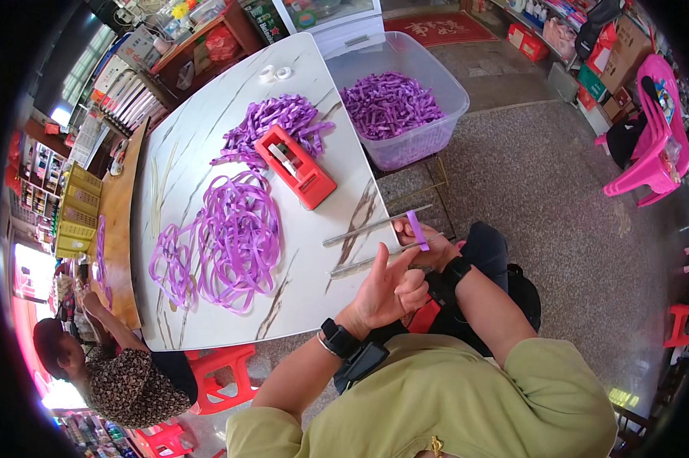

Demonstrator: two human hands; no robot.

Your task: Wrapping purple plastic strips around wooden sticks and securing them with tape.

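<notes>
Two thin metal rods [352, 267] jut out past the table's right edge, and a short purple ribbon [417, 230] spans them near their ends. My right hand [437, 253] is closed at that ribbon, its fingers partly hidden behind it and the rods. Beside it, my left hand [386, 291] has thumb and index finger stretched out and the other fingers curled. Its index tip reaches close to the ribbon's lower end; whether it touches, I cannot tell. A red tape dispenser [297, 168] with a roll in it stands on the marble-patterned table [314, 84].
Long purple ribbon loops [237, 237] and a heap of short purple pieces [272, 126] lie on the table. Tape rolls [283, 72] sit at its far end. A clear plastic bin [451, 99] of purple pieces stands beyond its right edge. Another person [123, 374] sits at the left.
</notes>
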